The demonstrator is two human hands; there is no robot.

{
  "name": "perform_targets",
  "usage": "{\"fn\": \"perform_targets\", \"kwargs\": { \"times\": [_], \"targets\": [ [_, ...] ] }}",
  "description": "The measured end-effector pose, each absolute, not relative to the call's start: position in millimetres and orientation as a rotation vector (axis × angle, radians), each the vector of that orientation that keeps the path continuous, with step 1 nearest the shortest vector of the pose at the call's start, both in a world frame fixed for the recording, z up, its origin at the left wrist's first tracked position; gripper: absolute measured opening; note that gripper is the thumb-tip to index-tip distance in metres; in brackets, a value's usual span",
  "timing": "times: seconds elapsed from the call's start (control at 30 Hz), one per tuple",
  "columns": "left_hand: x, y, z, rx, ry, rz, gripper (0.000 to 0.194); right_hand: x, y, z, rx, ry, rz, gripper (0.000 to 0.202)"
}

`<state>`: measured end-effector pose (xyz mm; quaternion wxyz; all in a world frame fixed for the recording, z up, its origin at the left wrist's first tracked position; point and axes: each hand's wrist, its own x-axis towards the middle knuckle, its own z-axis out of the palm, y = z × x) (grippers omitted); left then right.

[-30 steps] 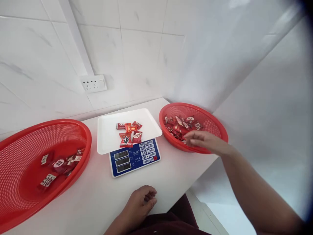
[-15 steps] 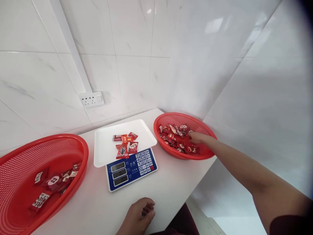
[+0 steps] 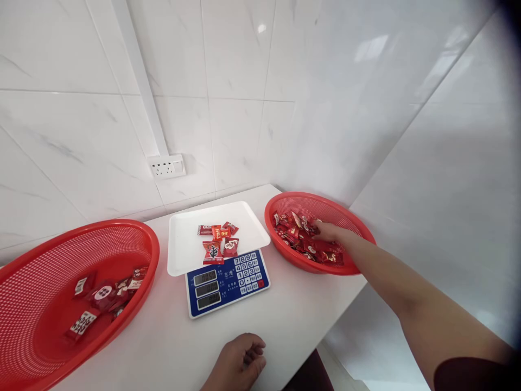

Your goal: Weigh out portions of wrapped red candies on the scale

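Observation:
My right hand (image 3: 324, 231) is down in the right red basket (image 3: 358, 228), its fingers bent together among red-wrapped candies (image 3: 295, 233). The candies partly hide its fingertips, so what they grip does not show. On the white table (image 3: 285, 309), my left hand (image 3: 238, 361) rests loosely curled, thumb close to the fingers, with nothing visible inside. Between the baskets, a blue digital scale (image 3: 228, 285) carries a white tray (image 3: 185, 239). Several wrapped candies (image 3: 220, 233) lie close together on that tray.
A larger red basket (image 3: 148, 239) stands at the left with several wrapped candies (image 3: 103, 293) on its floor. White tiled walls meet behind the right basket. A wall socket (image 3: 166, 166) sits above the table's back edge.
The whole view has shifted slightly, so things appear further right. My right hand stays in the right basket and has shifted slightly among the candies. The left hand keeps its curl.

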<state>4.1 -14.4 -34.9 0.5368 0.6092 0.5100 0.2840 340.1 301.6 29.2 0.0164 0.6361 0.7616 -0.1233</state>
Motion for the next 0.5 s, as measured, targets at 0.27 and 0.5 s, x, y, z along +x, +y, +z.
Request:
{"fn": "perform_targets", "kwargs": {
  "times": [0.27,0.5],
  "targets": [
    [2,-14,-34,1.427,1.189,0.68,0.027,316,293,43,1.879,2.345,-0.465,0.033],
    [0,-11,-33,1.432,1.168,0.625,0.027,318,303,66,1.88,2.309,-0.475,0.029]
  ]
}}
